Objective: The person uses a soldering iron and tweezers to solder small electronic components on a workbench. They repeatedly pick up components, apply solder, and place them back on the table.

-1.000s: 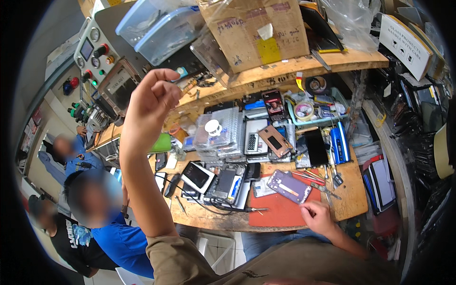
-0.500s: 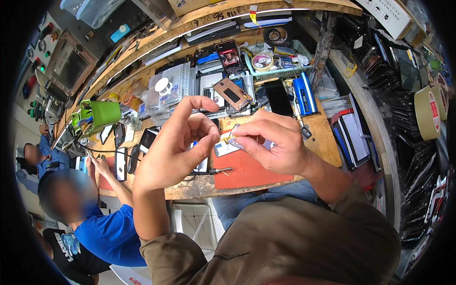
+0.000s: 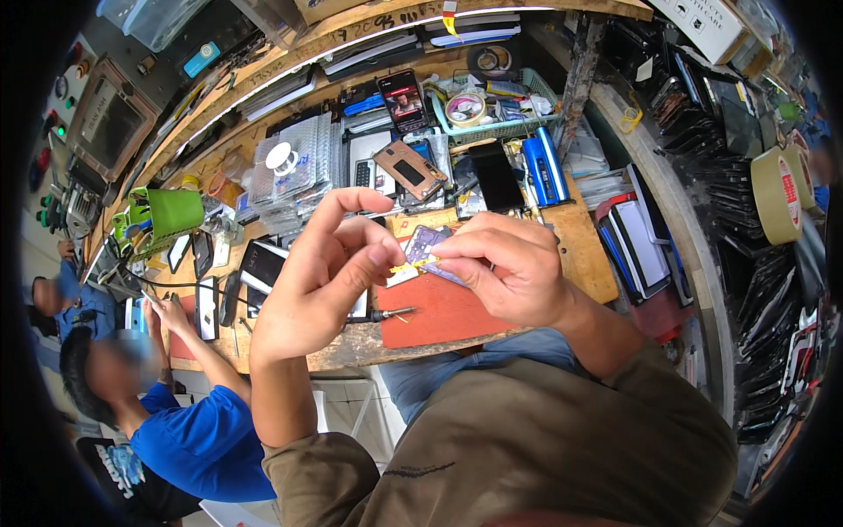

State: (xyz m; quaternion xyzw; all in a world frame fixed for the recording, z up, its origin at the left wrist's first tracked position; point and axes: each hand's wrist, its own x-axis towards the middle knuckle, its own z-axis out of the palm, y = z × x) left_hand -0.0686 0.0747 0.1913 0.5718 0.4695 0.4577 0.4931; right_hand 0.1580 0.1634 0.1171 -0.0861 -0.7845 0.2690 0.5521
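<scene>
Pinching a yellow strip (image 3: 414, 265) above the red mat (image 3: 448, 318), the right hand (image 3: 511, 265) has its thumb and fingertips closed on one end. The left hand (image 3: 320, 279) is loosely curled at the other end, forefinger arched; whether it grips the strip cannot be told. Behind the hands, near the mat's far edge, is a purple frame (image 3: 427, 237). A pointed tool (image 3: 395, 313) overlaps the mat's left edge. Beyond the mat, on the worktop (image 3: 593, 259), lie a bronze panel (image 3: 407, 170) and a black screen (image 3: 493, 178).

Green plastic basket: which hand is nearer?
Left. The left hand is right of the green plastic basket, apart from it; the right hand is farther right, beyond the left.
</scene>
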